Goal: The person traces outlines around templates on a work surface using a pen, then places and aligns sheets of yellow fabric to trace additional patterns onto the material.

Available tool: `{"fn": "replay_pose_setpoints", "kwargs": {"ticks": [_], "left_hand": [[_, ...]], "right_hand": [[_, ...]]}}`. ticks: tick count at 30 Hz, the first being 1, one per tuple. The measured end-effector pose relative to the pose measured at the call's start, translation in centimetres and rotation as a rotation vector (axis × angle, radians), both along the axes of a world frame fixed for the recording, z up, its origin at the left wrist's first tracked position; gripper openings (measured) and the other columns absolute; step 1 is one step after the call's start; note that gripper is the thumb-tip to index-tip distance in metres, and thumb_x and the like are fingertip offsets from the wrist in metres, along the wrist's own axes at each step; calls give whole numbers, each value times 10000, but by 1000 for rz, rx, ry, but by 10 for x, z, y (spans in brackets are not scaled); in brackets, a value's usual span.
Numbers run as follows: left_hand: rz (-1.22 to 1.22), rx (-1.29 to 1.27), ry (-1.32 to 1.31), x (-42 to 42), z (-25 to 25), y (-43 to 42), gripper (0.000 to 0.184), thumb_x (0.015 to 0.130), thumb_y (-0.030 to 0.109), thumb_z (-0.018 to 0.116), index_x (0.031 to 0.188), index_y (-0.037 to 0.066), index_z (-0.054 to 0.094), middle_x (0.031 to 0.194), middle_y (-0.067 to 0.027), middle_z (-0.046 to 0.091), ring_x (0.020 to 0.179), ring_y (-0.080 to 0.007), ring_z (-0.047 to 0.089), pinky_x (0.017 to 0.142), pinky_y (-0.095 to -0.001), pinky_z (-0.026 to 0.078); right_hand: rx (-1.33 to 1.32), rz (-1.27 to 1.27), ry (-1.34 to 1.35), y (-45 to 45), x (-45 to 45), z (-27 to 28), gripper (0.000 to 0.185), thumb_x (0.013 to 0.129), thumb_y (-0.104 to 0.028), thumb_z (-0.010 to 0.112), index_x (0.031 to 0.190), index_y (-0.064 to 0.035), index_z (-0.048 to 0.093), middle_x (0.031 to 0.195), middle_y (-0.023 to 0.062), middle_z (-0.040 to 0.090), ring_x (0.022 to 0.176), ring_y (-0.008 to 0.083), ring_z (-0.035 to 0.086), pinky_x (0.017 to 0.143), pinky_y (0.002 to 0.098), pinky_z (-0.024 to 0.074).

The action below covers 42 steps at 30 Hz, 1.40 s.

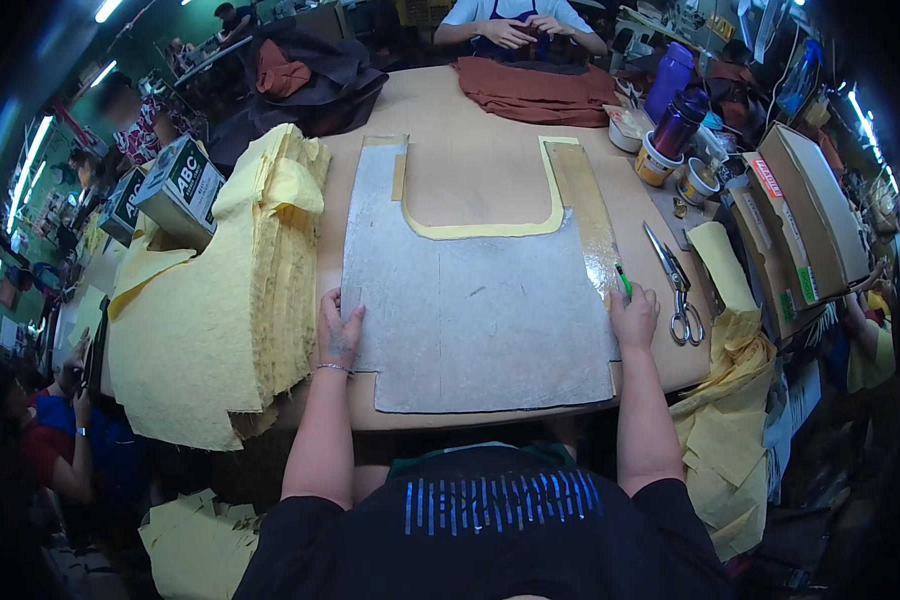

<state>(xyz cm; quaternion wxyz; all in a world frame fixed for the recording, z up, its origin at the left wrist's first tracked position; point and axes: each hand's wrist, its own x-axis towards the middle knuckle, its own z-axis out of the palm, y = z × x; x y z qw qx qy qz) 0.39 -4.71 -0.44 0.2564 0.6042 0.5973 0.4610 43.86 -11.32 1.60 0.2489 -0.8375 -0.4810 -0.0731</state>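
Note:
A large grey pattern board (490,310) with a U-shaped cutout lies flat on the table in front of me. Brownish tape strips run up its arms, and a yellow border shows along the cutout. My left hand (342,328) is at the board's left edge, thumb on top and fingers along the side, holding it. At the right edge, my right hand (634,318) is closed round a green pen (623,279) and touches the board. Metal scissors (676,285) lie to the right of that hand. On the left stands a thick stack of yellow cloth sheets (205,320).
Two ABC tins (182,185) stand by the stack. Brown cloth (535,92) lies at the far edge before another person's hands (515,33). Purple bottles (681,122), tubs (658,160) and a cardboard box (805,215) are on the right. Yellow cloth (725,420) hangs off the right edge.

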Motion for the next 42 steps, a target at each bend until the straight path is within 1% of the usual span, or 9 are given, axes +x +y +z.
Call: {"fn": "replay_pose_setpoints", "kwargs": {"ticks": [2,4,10,16,22,31,37,40,42], "left_hand": [[29,2,91,-3,-9,5,399,719,117,598,1045,-35,425,975,-181,516,884,-278,521,777,-340,414],[65,-31,184,3,6,-2,420,715,146,600,1050,-35,424,984,-189,512,900,-298,512,795,-348,405],[36,-27,250,5,15,-6,472,698,208,614,1059,-28,423,994,-202,506,927,-318,496,816,-361,393],[87,44,358,9,15,-7,445,709,187,611,1039,-51,430,984,-221,506,919,-334,496,809,-373,396],[116,47,500,11,11,-6,489,734,259,585,1079,-35,403,999,-227,470,924,-360,472,806,-394,389],[171,-45,804,19,23,-18,445,761,301,552,1055,-5,419,901,-197,451,784,-375,506,678,-431,427],[172,-92,829,22,26,-17,420,773,314,535,1033,2,430,910,-197,445,755,-378,513,667,-434,432],[153,-137,841,24,33,-19,442,779,317,528,1073,4,422,924,-175,449,800,-357,504,679,-433,433],[171,-221,938,35,49,-31,463,780,306,523,1117,10,409,986,-164,455,891,-341,482,734,-434,419]], "right_hand": [[14,4,-9,0,-1,0,336,721,-297,593,947,-49,570,869,149,501,829,318,482,732,400,407],[15,-1,-15,-1,-3,1,330,723,-294,591,943,-49,571,867,149,500,831,316,481,731,401,407],[10,-6,-43,-1,-3,-1,320,732,-299,580,931,-48,567,865,145,495,835,316,478,727,409,407],[-13,-13,-50,0,-6,2,318,739,-308,571,920,-46,560,870,142,492,842,316,474,728,413,406],[-21,-18,-33,-2,-8,5,311,741,-304,567,915,-46,559,874,146,493,851,317,473,737,414,405],[1,10,-35,0,-5,2,320,741,-297,564,932,-41,561,877,155,497,854,321,473,744,412,403],[-23,-13,-24,2,-8,9,324,741,-295,563,945,-43,560,880,155,497,854,321,470,743,407,401],[-25,-2,-40,-1,-8,7,322,745,-294,560,946,-42,559,882,153,497,854,318,469,740,407,402],[-17,3,-49,-1,-8,5,322,747,-294,559,947,-41,558,882,152,497,854,316,469,738,407,402]]}}
